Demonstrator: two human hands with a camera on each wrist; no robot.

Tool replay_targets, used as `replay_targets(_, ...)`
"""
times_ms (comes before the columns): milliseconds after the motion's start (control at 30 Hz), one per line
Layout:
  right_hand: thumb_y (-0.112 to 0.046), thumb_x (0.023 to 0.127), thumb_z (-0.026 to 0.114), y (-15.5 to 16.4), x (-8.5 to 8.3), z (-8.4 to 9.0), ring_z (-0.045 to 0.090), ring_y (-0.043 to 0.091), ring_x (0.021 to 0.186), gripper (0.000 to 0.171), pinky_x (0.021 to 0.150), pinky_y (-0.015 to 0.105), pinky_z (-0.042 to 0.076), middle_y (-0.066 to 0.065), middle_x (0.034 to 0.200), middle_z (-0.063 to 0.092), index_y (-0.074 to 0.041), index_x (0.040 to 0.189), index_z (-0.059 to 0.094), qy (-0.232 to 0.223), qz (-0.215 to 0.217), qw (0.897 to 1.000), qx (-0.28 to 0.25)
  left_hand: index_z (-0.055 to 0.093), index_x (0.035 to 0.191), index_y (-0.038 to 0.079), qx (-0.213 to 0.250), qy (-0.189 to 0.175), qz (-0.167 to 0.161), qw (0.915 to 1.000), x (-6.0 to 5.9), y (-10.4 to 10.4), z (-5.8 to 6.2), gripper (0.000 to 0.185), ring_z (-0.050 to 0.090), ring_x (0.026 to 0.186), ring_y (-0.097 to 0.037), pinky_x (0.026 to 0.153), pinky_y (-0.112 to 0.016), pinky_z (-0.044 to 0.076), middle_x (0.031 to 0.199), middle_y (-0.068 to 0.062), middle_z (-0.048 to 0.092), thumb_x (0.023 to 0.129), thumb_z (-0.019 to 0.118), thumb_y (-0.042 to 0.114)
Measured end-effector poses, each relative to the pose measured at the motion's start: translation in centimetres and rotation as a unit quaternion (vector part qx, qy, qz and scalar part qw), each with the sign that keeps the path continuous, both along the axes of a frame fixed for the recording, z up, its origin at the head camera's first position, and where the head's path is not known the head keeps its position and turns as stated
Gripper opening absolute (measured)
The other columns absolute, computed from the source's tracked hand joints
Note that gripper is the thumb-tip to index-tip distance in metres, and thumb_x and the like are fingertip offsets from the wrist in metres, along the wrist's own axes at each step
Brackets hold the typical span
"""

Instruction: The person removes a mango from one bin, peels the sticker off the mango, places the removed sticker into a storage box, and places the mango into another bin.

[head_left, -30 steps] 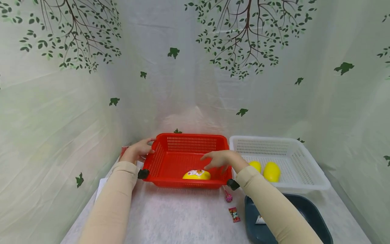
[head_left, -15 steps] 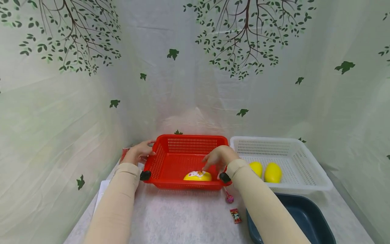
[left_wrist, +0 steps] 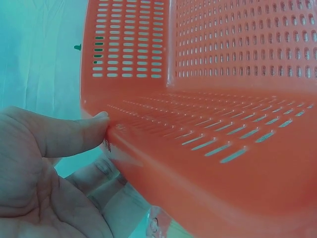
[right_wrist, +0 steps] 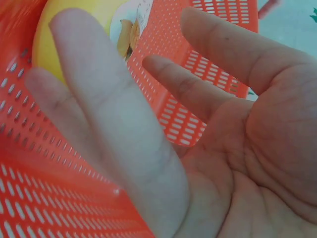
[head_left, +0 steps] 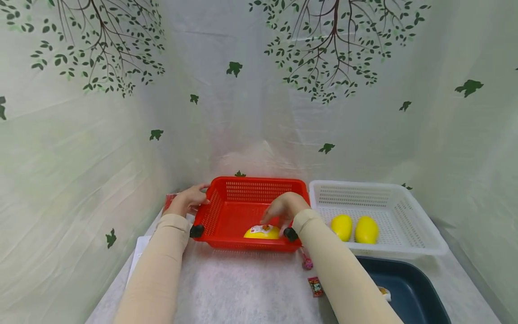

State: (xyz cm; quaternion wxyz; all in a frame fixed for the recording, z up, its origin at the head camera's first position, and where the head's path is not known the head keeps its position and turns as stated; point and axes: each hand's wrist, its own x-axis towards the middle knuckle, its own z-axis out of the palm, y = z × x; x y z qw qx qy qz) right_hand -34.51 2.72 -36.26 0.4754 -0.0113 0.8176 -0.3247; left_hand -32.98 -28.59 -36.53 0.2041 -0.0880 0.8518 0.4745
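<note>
My left hand point(head_left: 191, 198) grips the left rim of a red plastic basket point(head_left: 243, 211). In the left wrist view its thumb point(left_wrist: 74, 138) lies on the rim and the other fingers reach below it. A yellow oval, fruit-like piece point(head_left: 261, 232) with a picture label rests at the basket's front. My right hand point(head_left: 285, 208) reaches into the basket just right of this piece, palm down. In the right wrist view its spread fingers point(right_wrist: 119, 114) overlap the yellow piece point(right_wrist: 49, 44) without closing round it.
To the right stands a white basket point(head_left: 388, 211) with two yellow oval pieces point(head_left: 366, 230). A dark blue tray point(head_left: 417, 288) holding a small wrapped item point(head_left: 384, 293) is at front right. A lollipop point(head_left: 307, 262) and a red candy packet point(head_left: 315, 286) lie on the table.
My right hand has lowered into the basket and moved left toward the yellow piece, its fingers now bent downward. My left hand keeps its place on the rim.
</note>
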Motion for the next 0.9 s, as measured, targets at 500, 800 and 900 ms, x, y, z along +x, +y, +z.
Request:
replay_targets(500, -0.018, 0.105, 0.069, -2.0, -0.2, -0.3, 0.057, 0.039, 0.134, 0.040, 0.107, 0.053, 0.059, 0.016, 0.148, 0.060, -0.006, 0.143, 0.065, 0.087, 0.038, 0.993, -0.077, 0.014, 0.174, 0.018, -0.004, 0.005, 0.010, 0.9999, 0.3, 0.3, 0.1, 0.076, 0.069, 0.118, -0.042, 0.091, -0.053, 0.065, 0.153, -0.030, 0.050, 0.108, 0.049, 0.001)
replay_targets(800, -0.020, 0.104, 0.071, -2.7, -0.4, -1.1, 0.064, 0.049, 0.128, 0.059, 0.110, 0.054, 0.057, 0.021, 0.162, 0.046, -0.009, 0.158, 0.051, 0.110, 0.018, 0.992, -0.062, 0.014, 0.174, 0.018, -0.007, 0.007, 0.014, 0.9998, 0.4, 0.5, 0.1, 0.076, 0.069, 0.119, -0.042, 0.094, -0.053, 0.064, 0.154, -0.029, 0.050, 0.108, 0.048, 0.002)
replay_targets(900, -0.021, 0.104, 0.071, -3.1, -0.3, -1.3, 0.067, 0.049, 0.124, 0.063, 0.108, 0.053, 0.058, 0.022, 0.167, 0.041, -0.012, 0.161, 0.047, 0.086, 0.011, 0.994, -0.065, 0.015, 0.174, 0.017, -0.008, 0.008, 0.017, 0.9998, 0.4, 0.5, 0.0, 0.075, 0.069, 0.119, -0.041, 0.094, -0.053, 0.064, 0.154, -0.029, 0.051, 0.108, 0.048, 0.003)
